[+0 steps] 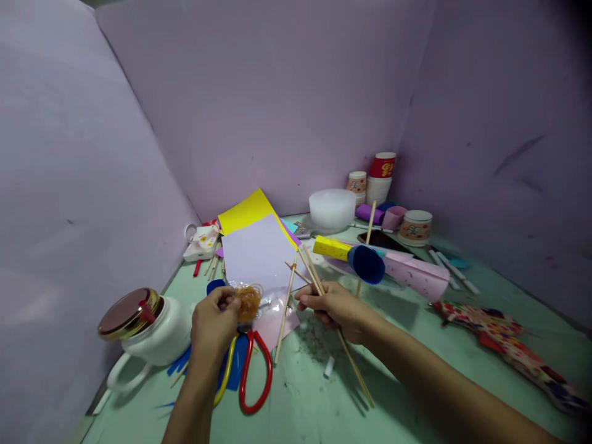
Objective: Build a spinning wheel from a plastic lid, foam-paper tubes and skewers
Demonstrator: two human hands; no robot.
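My left hand (213,324) is closed, its thumb and fingers pinching a small clear bag of amber rubber bands (250,303). A pair of thin wooden chopsticks (346,354) slants through my closed right hand (337,309). Between the hands, another wooden stick (283,320) lies slantwise, crossed near its top by a shorter stick (301,275), with a rubber band around the crossing. Scissors with red and yellow handles (269,364) lie just right of my left forearm. A pink paper piece (272,324) is under the stick.
Lilac paper (250,246) and yellow paper (250,209) lie behind. A white lidded pot (160,336) stands left. Back right are a white bowl (333,209), paper cups (378,188) and another cup (415,227). Rolled paper tubes (416,275) sit beyond my right hand; a patterned cloth (504,345) lies right.
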